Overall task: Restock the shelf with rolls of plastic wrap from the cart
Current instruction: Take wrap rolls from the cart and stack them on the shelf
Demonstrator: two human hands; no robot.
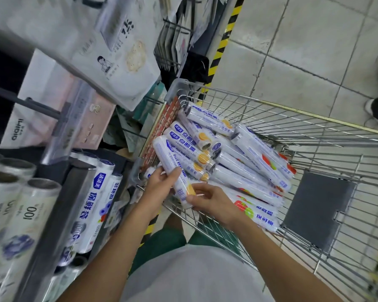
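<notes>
Roll: roll of plastic wrap (pixel 169 156) rests on the pile of rolls (pixel 238 162) at the cart's (pixel 292 111) near-left corner.
Left hand: left hand (pixel 159 185), fingers wrapped round its middle.
Right hand: right hand (pixel 210 201), fingers pinching its near end.
Handling: probably light, stiff-cored, with slick film; best held mid-length.
Shelf: shelf (pixel 52 225) left of the cart.

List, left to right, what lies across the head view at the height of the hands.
From the left: rolls marked 100 → blue-label roll → left hand → right hand, both holding one roll → grey flap of the cart.
</notes>
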